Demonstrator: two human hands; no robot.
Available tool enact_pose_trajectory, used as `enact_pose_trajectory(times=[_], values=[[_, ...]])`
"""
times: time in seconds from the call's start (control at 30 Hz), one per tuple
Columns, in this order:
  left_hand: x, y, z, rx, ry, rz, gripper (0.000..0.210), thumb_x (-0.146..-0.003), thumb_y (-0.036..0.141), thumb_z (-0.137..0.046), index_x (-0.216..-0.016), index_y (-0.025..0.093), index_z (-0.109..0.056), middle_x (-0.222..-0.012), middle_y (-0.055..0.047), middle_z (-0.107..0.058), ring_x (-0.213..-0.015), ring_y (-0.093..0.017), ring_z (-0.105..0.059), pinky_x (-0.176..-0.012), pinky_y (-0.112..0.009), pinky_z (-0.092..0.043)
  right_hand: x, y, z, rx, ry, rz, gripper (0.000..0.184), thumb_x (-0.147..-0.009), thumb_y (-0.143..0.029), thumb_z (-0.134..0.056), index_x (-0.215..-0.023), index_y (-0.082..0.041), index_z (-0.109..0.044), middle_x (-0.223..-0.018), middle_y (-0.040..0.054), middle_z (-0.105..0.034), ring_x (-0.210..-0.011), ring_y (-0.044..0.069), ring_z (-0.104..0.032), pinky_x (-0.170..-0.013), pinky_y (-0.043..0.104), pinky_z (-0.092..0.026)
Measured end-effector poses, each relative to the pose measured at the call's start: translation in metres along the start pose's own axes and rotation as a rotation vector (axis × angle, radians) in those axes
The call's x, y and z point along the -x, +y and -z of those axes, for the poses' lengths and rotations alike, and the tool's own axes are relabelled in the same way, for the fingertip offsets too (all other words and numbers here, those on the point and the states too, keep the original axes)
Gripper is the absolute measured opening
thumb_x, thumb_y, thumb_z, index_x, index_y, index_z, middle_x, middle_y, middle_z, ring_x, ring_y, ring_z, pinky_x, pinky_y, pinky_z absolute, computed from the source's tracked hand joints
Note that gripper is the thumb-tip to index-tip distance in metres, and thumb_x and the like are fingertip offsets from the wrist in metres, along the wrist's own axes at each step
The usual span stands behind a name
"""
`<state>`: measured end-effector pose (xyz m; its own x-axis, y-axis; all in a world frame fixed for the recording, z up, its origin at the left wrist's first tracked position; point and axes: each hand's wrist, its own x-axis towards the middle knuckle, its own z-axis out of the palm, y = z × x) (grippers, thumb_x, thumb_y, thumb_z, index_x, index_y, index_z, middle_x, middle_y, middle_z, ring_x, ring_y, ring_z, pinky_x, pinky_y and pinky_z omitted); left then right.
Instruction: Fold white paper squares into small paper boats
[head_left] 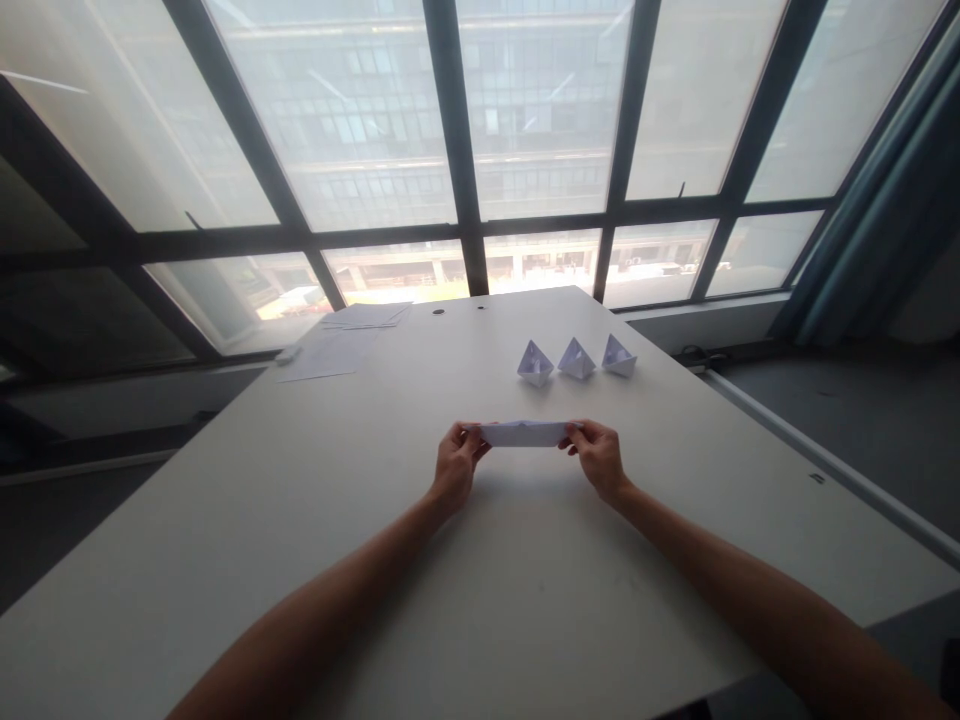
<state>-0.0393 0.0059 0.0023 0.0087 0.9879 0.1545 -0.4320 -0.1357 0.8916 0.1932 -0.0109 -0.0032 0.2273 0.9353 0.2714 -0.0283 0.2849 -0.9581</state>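
Observation:
A folded sheet of white paper [523, 434] is stretched between my two hands, a little above the table. It is a long, narrow strip with a small raised peak at the middle of its upper edge. My left hand [457, 462] pinches its left end between thumb and fingers. At the other end, my right hand [596, 455] grips it the same way. Beyond my hands stand three folded paper boats in a row: a left one [535, 364], a middle one [577, 359] and a right one [619, 356].
Loose white paper sheets [330, 355] lie at the table's far left, with a small white object [288, 354] beside them. The white table [300, 480] reaches toward large framed windows [540, 110]. A blue-grey curtain [862, 190] hangs on the right.

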Motion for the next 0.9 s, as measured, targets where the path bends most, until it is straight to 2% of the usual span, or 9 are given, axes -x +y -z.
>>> enact_pose_trajectory(times=[0.2,0.3,0.37,0.57,0.67,0.73,0.9], values=[[0.0,0.002,-0.001,0.081,-0.077,0.08,0.028,-0.078,0.034,-0.076,-0.092,0.017,-0.058,-0.101,-0.009,-0.071,-0.095,-0.02,-0.066,-0.094,-0.04,-0.048,0.0,0.002,0.001,-0.051,-0.027,-0.048,0.03,-0.078,-0.043,-0.068,-0.082,-0.013,-0.07,-0.06,0.0042,-0.067,-0.054,0.016,-0.061,-0.054,0.028,-0.05],[0.004,0.001,-0.001,0.089,-0.146,0.162,0.047,-0.071,0.027,-0.083,-0.111,0.019,-0.059,-0.106,-0.009,-0.07,-0.1,-0.021,-0.065,-0.098,-0.042,-0.046,0.005,-0.002,0.0,-0.032,-0.096,0.004,0.028,-0.081,-0.041,-0.067,-0.082,-0.013,-0.071,-0.061,0.0046,-0.068,-0.056,0.016,-0.062,-0.056,0.029,-0.051],[0.006,0.0,-0.002,0.084,-0.153,0.215,0.056,-0.067,0.022,-0.085,-0.117,0.018,-0.06,-0.107,-0.009,-0.07,-0.1,-0.021,-0.064,-0.097,-0.04,-0.047,0.01,-0.006,-0.003,-0.027,-0.157,0.034,0.027,-0.082,-0.04,-0.066,-0.084,-0.013,-0.071,-0.064,0.0054,-0.069,-0.058,0.017,-0.064,-0.057,0.029,-0.051],[0.009,-0.003,-0.006,0.065,-0.02,0.245,0.037,-0.063,0.027,-0.087,-0.093,0.011,-0.072,-0.096,-0.009,-0.072,-0.092,-0.021,-0.065,-0.089,-0.036,-0.052,0.022,-0.013,-0.012,-0.038,-0.332,-0.009,0.024,-0.079,-0.038,-0.071,-0.081,-0.014,-0.071,-0.066,0.0054,-0.071,-0.057,0.015,-0.063,-0.053,0.025,-0.049],[0.014,0.0,-0.011,0.049,-0.036,0.28,0.035,-0.063,0.028,-0.087,-0.09,0.011,-0.073,-0.094,-0.009,-0.073,-0.089,-0.021,-0.066,-0.087,-0.036,-0.052,0.025,-0.013,-0.015,-0.005,-0.444,-0.07,0.026,-0.076,-0.039,-0.072,-0.076,-0.013,-0.073,-0.063,0.0046,-0.07,-0.052,0.013,-0.058,-0.049,0.023,-0.046],[0.019,0.002,-0.014,0.037,-0.067,0.298,0.035,-0.063,0.028,-0.087,-0.091,0.01,-0.073,-0.092,-0.009,-0.073,-0.087,-0.021,-0.066,-0.086,-0.036,-0.052,0.027,-0.013,-0.018,0.028,-0.446,-0.077,0.026,-0.075,-0.039,-0.072,-0.072,-0.013,-0.073,-0.06,0.0036,-0.068,-0.047,0.011,-0.054,-0.046,0.022,-0.043],[0.028,0.004,-0.02,0.085,-0.082,0.342,0.034,-0.067,0.029,-0.084,-0.095,0.012,-0.073,-0.098,-0.01,-0.073,-0.092,-0.021,-0.066,-0.093,-0.036,-0.049,0.031,-0.016,-0.025,0.029,-0.281,-0.087,0.022,-0.072,-0.034,-0.075,-0.064,-0.014,-0.071,-0.054,0.0023,-0.065,-0.047,0.012,-0.054,-0.047,0.023,-0.042]])
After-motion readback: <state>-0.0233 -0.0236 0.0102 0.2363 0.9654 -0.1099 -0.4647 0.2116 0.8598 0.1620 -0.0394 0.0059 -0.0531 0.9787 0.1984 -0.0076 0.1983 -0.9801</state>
